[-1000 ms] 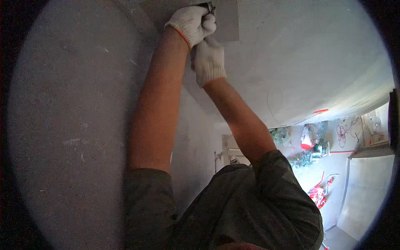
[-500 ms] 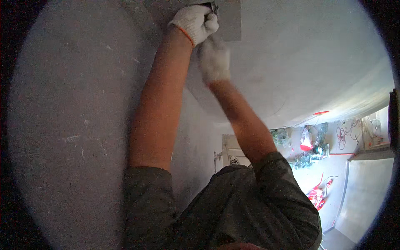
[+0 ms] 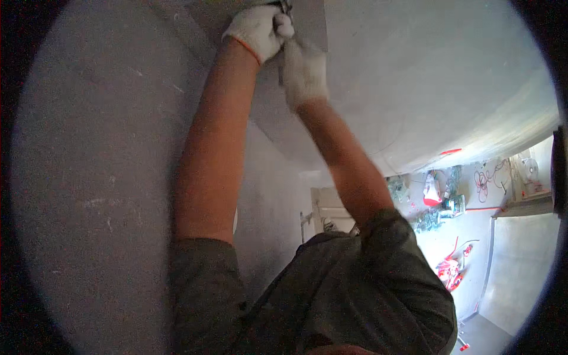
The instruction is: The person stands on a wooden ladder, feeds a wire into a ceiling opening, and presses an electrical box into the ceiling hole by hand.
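High up at the top edge, my left hand point(image 3: 255, 32) wears a white knit glove with an orange cuff. Its fingers are closed around a small dark metal-looking piece point(image 3: 285, 7), mostly hidden by the glove and cut off by the picture's edge. My right hand point(image 3: 305, 74), in a white glove too, is just below and right of it, near the left fingertips. Motion blurs this hand; it looks closed, and what it holds cannot be made out. Behind both hands a darker grey rectangular patch point(image 3: 310, 26) shows on the pale grey surface point(image 3: 414, 71).
A rough grey wall point(image 3: 100, 177) runs close along my left arm. Down to the right, a bright floor bears a red-and-white object point(image 3: 432, 190), green bundles point(image 3: 429, 220), a red tangled item point(image 3: 451, 273) and a coiled cord point(image 3: 486, 182). A fan point(image 3: 531, 170) stands farther right.
My left hand and the dark piece appear slightly further left and up. The right hand has shifted a little upward, closer to the left fingertips. The whole view has also tilted slightly.
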Demonstrator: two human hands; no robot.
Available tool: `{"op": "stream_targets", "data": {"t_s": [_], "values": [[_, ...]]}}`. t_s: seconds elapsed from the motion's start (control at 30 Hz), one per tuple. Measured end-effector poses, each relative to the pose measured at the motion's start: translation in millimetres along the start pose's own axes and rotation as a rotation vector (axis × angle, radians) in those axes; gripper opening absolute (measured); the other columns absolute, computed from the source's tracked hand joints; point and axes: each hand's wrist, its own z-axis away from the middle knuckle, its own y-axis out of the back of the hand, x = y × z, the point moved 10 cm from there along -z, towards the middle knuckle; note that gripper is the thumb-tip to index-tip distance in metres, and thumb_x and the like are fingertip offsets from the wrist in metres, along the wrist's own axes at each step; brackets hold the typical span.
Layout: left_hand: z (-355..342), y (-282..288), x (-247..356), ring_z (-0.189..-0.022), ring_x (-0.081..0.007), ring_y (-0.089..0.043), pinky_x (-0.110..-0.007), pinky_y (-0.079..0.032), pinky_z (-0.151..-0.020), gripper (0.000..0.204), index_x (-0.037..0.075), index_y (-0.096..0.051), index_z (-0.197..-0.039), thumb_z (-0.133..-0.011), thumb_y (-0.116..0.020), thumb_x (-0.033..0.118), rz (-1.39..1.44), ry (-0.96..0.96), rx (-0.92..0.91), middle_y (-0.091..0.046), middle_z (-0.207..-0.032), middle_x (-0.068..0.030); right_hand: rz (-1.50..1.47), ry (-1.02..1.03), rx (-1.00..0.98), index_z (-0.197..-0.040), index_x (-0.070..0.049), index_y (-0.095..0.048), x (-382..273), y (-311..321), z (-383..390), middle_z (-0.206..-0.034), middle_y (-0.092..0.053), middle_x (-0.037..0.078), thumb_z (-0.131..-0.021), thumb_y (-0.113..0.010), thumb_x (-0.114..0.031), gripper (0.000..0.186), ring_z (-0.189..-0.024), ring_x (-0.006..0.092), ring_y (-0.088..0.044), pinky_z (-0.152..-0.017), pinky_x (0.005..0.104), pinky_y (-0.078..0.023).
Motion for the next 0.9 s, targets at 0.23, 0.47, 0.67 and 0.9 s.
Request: {"op": "stream_targets", "data": {"t_s": [0.23, 0.47, 0.67, 0.9], "values": [[-2, 12, 15, -0.06, -0.0137, -0.041, -0.029, -0.035, -0.049, 0.012, 0.007, -0.047, -0.081, -0.091, -0.044, 0.001, 0.028, -0.037, -0.088, -0.039, -0.071, -0.0005, -0.068, -0.098, -0.171, -0.104, -0.001, -0.063, 45, 18, 65, -0.075, -0.06, 0.016, -0.097, -0.048, -0.022, 0.027, -0.065, 0.0214, -0.053, -0.067, 0.0344, -0.046], [4, 3, 25, -0.062, -0.0127, -0.041, -0.028, -0.033, -0.051, 0.014, 0.007, -0.045, -0.081, -0.093, -0.04, 0.004, -0.489, -0.178, -0.213, -0.037, -0.071, 0.0, 0.122, 0.157, -0.044, -0.106, -0.006, -0.061, -12, 0, 11, -0.103, -0.064, 0.018, -0.094, -0.05, -0.017, 0.019, -0.092, 0.0411, -0.062, -0.076, 0.0419, -0.05], [0, 18, 14, -0.061, -0.0126, -0.039, -0.028, -0.033, -0.051, 0.017, 0.01, -0.041, -0.077, -0.093, -0.041, 0.005, 0.042, 0.005, -0.085, -0.034, -0.069, 0.0011, 0.06, 0.083, -0.095, -0.107, -0.01, -0.06, 36, 15, 57, -0.097, -0.065, 0.02, -0.091, -0.052, -0.018, 0.019, -0.088, 0.0417, -0.061, -0.071, 0.0467, -0.049], [-8, 17, 19, -0.06, -0.0118, -0.036, -0.027, -0.032, -0.05, 0.017, 0.009, -0.042, -0.078, -0.094, -0.041, 0.002, -0.07, 0.018, 0.035, -0.033, -0.068, 0.0018, 0.224, 0.087, -0.062, -0.108, -0.008, -0.063, 26, 11, 36, -0.098, -0.067, 0.018, -0.092, -0.053, -0.013, 0.019, -0.083, 0.0343, -0.067, -0.072, 0.0358, -0.053]]}}
